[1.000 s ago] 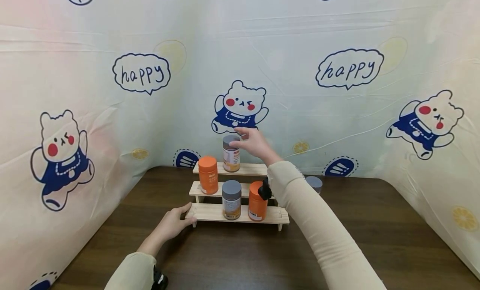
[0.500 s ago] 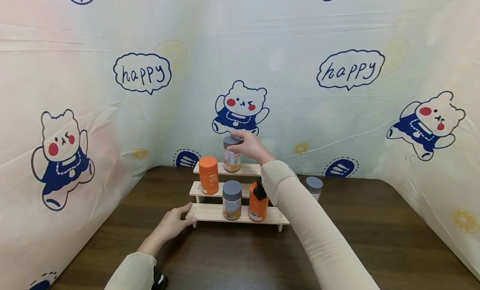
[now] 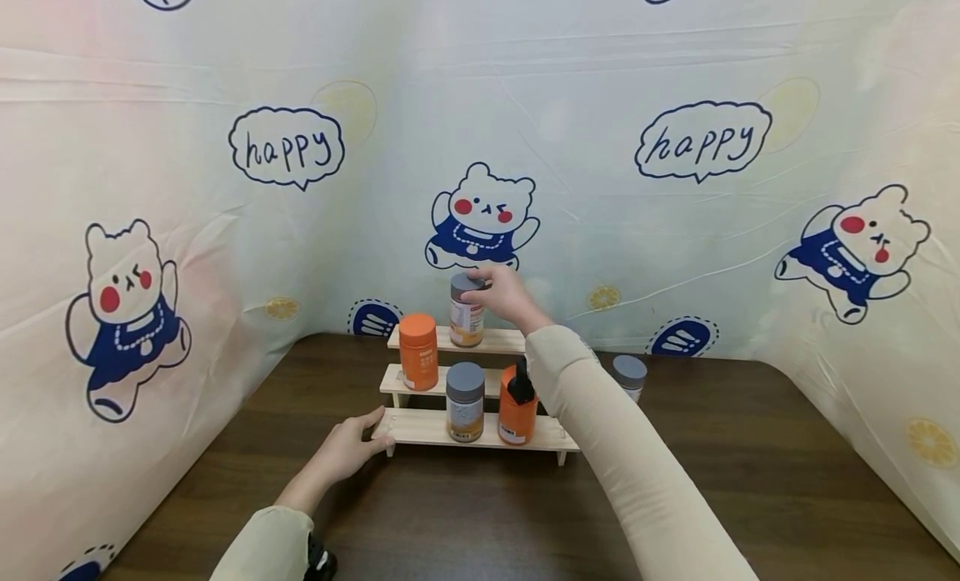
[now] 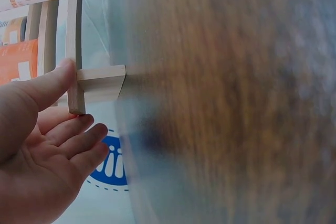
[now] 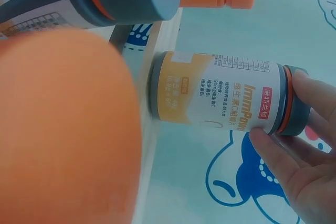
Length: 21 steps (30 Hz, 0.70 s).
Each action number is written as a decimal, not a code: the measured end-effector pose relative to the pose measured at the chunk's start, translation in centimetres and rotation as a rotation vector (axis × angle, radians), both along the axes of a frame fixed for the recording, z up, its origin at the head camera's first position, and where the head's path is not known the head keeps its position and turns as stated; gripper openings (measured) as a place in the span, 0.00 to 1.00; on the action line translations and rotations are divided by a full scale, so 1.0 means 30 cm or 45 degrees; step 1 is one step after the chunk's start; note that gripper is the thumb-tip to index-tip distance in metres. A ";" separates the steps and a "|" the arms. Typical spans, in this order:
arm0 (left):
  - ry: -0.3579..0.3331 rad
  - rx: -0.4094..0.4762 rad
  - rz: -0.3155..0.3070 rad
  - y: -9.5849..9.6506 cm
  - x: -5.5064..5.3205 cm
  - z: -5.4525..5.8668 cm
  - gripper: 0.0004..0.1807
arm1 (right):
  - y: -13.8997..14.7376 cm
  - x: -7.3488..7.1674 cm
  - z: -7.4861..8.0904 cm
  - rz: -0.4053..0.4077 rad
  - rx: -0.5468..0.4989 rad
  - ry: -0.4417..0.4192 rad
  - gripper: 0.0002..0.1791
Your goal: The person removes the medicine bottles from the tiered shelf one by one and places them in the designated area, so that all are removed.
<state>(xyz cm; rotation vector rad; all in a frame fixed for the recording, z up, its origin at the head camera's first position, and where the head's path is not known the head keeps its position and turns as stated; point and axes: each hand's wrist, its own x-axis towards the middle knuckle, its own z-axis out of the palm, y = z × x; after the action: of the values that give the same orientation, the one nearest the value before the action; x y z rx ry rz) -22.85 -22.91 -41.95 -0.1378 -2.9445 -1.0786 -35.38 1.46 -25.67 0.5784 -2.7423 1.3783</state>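
Observation:
On the top step of a three-step wooden display rack (image 3: 418, 429), a vitamin bottle (image 5: 210, 93) with a grey cap and a white-and-yellow label stands upright. My right hand (image 3: 506, 298) grips it at the cap, thumb and fingers on opposite sides. At the rack's front left, my left hand (image 3: 343, 451) pinches the end of the lowest step, with the thumb (image 4: 55, 80) on the plank and the fingers around its edge. On that step stand another grey-capped bottle (image 3: 465, 406) and an orange bottle (image 3: 517, 423). A second orange bottle (image 3: 418, 354) is on the middle step.
Another grey-capped bottle (image 3: 628, 371) stands right of the rack, partly hidden by my right sleeve (image 3: 622, 448). A brown wooden table (image 3: 465, 523) lies under everything. A printed cloth (image 3: 585, 231) hangs behind and at both sides.
My right hand has come down slightly and its fingers have closed around the cap of the bottle on the top step. The left hand stays at the rack's end.

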 end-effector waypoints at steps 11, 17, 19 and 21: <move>-0.002 -0.003 -0.012 0.000 -0.005 -0.007 0.34 | 0.061 0.012 0.041 0.012 -0.024 0.062 0.25; -0.009 -0.020 -0.011 0.002 -0.006 -0.005 0.35 | 0.116 0.047 0.086 0.022 -0.067 0.061 0.25; -0.007 -0.021 -0.013 0.004 -0.005 -0.002 0.35 | 0.136 0.057 0.104 0.020 -0.078 0.073 0.26; -0.009 -0.020 -0.014 0.006 -0.005 0.000 0.35 | 0.158 0.068 0.122 0.021 -0.100 0.080 0.26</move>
<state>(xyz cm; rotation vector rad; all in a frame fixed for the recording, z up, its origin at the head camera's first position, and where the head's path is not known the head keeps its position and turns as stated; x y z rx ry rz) -22.99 -22.73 -41.96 -0.1507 -2.9629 -1.0592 -33.34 6.21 -22.01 0.6305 -2.6275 1.4383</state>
